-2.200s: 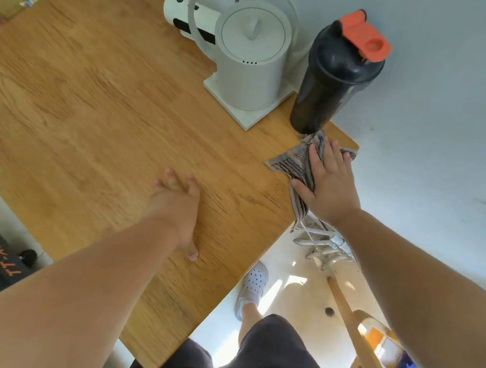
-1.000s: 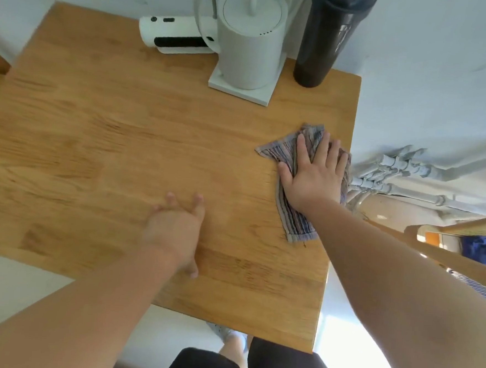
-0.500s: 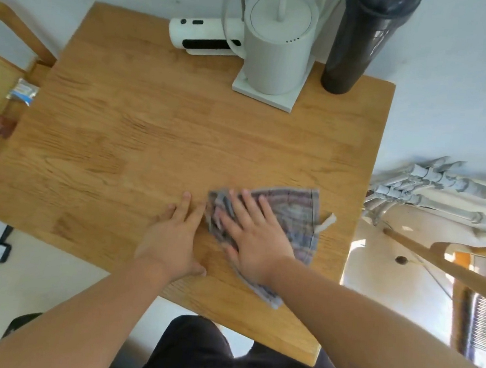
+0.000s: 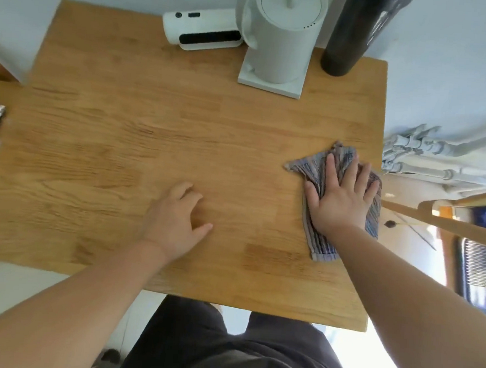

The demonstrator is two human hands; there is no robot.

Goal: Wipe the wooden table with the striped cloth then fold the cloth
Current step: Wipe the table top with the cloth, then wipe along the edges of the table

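A lidded kettle [image 4: 286, 43] and dark bottle [image 4: 350, 36] hide their contents. The right hand [image 4: 341, 199] presses flat on the striped cloth [image 4: 318, 243]; the left hand [image 4: 173, 222] rests loose, empty.

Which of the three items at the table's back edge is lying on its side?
The white cylindrical device, leftmost of the three; the white kettle and black bottle beside it stand upright.

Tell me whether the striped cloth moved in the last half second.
Yes. The striped cloth slid right, from in front of the white kettle to the right edge of the wooden table.
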